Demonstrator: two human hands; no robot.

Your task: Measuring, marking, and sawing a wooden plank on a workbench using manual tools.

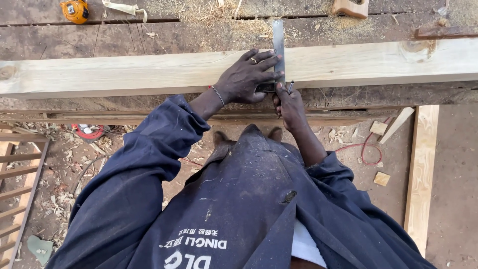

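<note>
Left hand [246, 77] pressed flat, pinning try square [278, 50] across plank [149, 73]; right hand [288, 102] grips pencil [290, 87] at blade edge — no line visible yet.

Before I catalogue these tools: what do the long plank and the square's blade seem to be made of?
The plank looks like pale, unfinished softwood: visible grain, a knot near its right end, sawdust around. The try square's blade, pressed down by the left hand, looks like bare steel: grey, flat, dull sheen.

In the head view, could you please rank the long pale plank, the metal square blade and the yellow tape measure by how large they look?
1. Long pale plank, spanning the frame.
2. Metal square blade.
3. Yellow tape measure, partly cut off by the frame's top edge, so unsure.
</note>
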